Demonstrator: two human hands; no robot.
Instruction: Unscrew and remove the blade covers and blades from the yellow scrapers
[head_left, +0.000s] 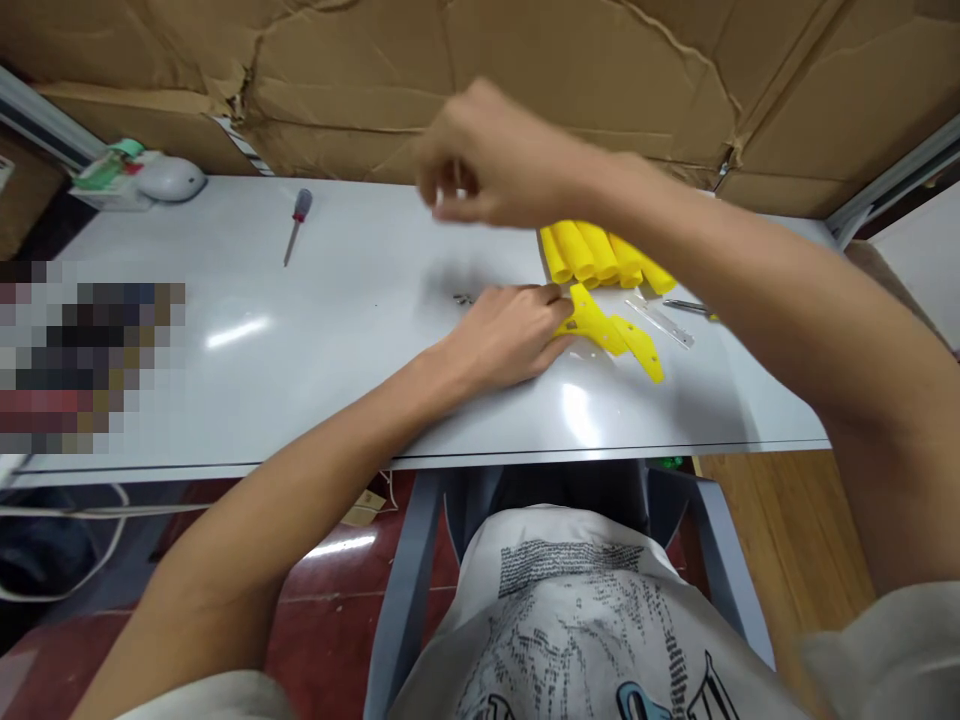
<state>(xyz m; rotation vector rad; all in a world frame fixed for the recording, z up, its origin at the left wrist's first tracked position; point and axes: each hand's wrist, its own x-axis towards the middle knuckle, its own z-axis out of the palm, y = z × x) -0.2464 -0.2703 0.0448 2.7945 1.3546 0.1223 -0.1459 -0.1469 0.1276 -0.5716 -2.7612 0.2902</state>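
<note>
My left hand [517, 335] rests on the white table, its fingers closed on a flat yellow plastic piece [596, 322] with small holes. The yellow piece angles out to the right past the fingertips. My right hand [487, 160] is raised above the table's far side, fingers curled in a pinch and slightly blurred. Whatever it may hold is too small to tell. Several small metal bits, seemingly screws [463, 299], lie just left of my left hand. Several rolled yellow tubes [592, 252] sit side by side behind it, partly covered by my right forearm.
A clear plastic strip [664, 322] and a slim metal tool [686, 306] lie to the right. A screwdriver [300, 215] lies at the back left, near a white mouse-shaped object [171, 178]. Cardboard [525, 60] walls the table's back. A blurred-out patch [82, 365] covers the left end.
</note>
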